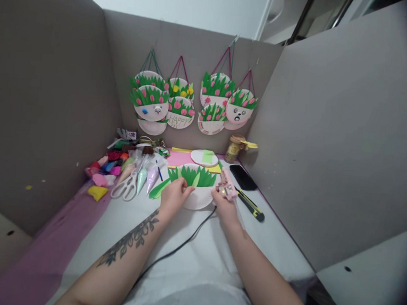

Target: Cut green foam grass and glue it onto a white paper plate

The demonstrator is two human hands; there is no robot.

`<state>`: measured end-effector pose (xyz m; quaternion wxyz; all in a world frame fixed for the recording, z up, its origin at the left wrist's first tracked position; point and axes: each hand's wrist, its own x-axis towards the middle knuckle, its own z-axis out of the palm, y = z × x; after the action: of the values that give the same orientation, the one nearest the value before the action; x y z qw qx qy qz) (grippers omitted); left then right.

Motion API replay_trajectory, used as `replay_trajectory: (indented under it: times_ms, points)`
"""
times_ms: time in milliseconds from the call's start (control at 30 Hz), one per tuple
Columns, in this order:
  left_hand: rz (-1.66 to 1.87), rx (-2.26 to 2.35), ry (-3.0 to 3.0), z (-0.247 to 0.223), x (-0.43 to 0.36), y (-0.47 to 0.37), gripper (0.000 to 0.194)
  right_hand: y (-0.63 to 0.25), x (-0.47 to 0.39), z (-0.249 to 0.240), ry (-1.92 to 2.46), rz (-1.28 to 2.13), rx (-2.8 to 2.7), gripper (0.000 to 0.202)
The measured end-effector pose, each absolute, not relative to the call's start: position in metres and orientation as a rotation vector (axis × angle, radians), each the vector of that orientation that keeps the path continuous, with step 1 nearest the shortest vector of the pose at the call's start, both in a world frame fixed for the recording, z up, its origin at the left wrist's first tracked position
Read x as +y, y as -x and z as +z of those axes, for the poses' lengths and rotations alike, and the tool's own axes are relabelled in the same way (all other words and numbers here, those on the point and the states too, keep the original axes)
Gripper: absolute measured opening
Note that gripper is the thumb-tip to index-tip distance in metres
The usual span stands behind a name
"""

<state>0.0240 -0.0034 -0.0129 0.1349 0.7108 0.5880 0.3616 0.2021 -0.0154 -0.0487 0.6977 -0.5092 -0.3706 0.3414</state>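
Note:
A white paper plate (pixel 199 200) with a fringe of green paper grass (pixel 206 178) lies in front of me. My left hand (pixel 174 198) is at its left side, thumb and fingers pinched on a light green paper leaf (pixel 196 178) against the grass. At the plate's right edge my right hand (pixel 223 206) is closed around a pink glue gun (pixel 227 185) with a black cord (pixel 189 240), its thumb by the rim. More green paper strips (pixel 158 190) lie left of the plate, partly behind my left hand.
White-handled scissors (pixel 125 187), piping bags (pixel 151 179) and colourful clay packets (pixel 100 179) crowd the left. A utility knife (pixel 251 207), phone (pixel 243 177) and lidded cup (pixel 234 149) are right. Behind lies another plate (pixel 196 156); decorated plates (pixel 211 118) hang on the grey partition (pixel 128 38).

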Motion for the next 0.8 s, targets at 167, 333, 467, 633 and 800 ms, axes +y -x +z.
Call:
replay_trajectory:
  times_ms: [167, 333, 467, 633, 800]
  points:
    - [0.967, 1.736, -2.031, -0.016, -0.001, -0.024, 0.015, -0.199, -0.011, -0.052, 0.981, 0.937, -0.706, 0.045]
    - [0.896, 1.743, -2.039, -0.021, 0.004, -0.025, 0.012, -0.199, -0.015, -0.046, 0.978, 0.936, -0.73, 0.043]
    - [0.792, 1.766, -2.035, -0.024, 0.008, -0.024, 0.011, -0.204, -0.012, -0.051, 0.985, 0.908, -0.741, 0.041]
    - [0.641, 1.759, -2.052, -0.025, 0.01, -0.019, 0.012, -0.207, -0.002, -0.06, 1.039, 0.865, -0.68, 0.042]
    - [1.014, 1.356, -1.801, -0.014, 0.013, -0.012, 0.021, -0.208, 0.007, -0.062, 0.961, 0.882, -0.521, 0.044]
